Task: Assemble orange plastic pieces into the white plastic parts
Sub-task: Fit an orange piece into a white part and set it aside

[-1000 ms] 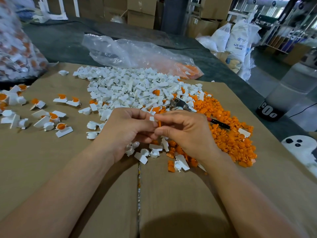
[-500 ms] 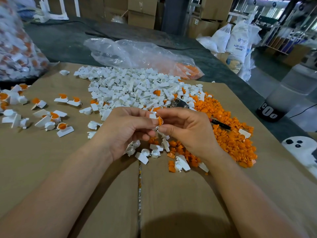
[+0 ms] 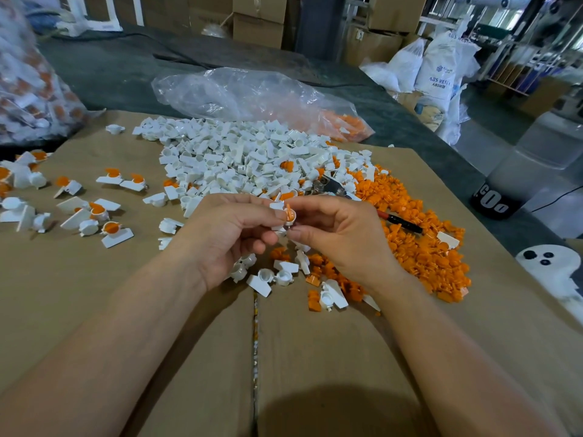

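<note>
My left hand [image 3: 227, 231] pinches a small white plastic part [image 3: 279, 228] at the centre of the view. My right hand [image 3: 340, 234] meets it from the right, its thumb and forefinger on an orange piece [image 3: 290, 215] that sits in the white part's round cup. A big heap of loose white parts [image 3: 239, 156] lies behind the hands. A spread of loose orange pieces [image 3: 422, 244] lies to the right. Assembled white-and-orange parts [image 3: 104, 216] are scattered at the left.
Everything rests on brown cardboard [image 3: 315, 357] with a seam down the middle. Pliers with a red-black handle [image 3: 400, 220] lie among the orange pieces. A clear plastic bag [image 3: 252, 96] with orange pieces lies behind, a filled bag [image 3: 28, 89] at far left, a ghost cutout [image 3: 552, 263] at right.
The orange piece, held upright between my fingertips a second ago, now sits in the white part's cup. Both hands have stayed in the same spot.
</note>
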`<state>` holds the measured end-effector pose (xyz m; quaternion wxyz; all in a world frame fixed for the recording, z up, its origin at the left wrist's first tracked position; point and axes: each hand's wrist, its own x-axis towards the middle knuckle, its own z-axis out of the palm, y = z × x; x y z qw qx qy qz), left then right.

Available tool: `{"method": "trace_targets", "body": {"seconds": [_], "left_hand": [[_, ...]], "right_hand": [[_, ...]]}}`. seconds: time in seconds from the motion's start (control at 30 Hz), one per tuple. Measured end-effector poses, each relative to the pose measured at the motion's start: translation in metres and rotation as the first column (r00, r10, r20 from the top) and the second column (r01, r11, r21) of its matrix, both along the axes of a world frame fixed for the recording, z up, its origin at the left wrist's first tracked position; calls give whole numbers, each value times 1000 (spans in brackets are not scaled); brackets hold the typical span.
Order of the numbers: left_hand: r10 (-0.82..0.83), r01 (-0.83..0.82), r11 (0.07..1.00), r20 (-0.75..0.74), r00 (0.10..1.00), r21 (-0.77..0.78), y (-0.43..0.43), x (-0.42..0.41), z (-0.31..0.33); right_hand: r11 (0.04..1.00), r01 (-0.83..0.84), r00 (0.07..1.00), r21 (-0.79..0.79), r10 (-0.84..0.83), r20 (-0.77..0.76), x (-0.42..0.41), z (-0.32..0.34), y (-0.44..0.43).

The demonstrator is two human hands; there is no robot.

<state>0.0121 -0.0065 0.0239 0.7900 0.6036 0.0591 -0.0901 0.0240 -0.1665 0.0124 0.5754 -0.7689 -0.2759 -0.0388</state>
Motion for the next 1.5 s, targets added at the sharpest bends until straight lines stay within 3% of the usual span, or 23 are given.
{"method": "trace_targets", "body": {"seconds": [0.33, 0.7, 1.2, 1.5], "left_hand": [[-17, 17, 1000, 0, 1000, 11, 0, -1, 1], [-44, 43, 996, 14, 999, 77, 0, -3, 0], [-38, 31, 992, 62, 997, 119, -3, -3, -1], [-20, 6, 994, 129, 991, 113, -3, -3, -1]], "right_hand": [[1000, -12, 999, 4, 12, 44, 2, -2, -1], [998, 51, 962, -33, -40, 269, 5, -4, -3], [998, 32, 974, -58, -18, 226, 4, -3, -5], [998, 55, 995, 14, -56, 80, 2, -4, -4]]}}
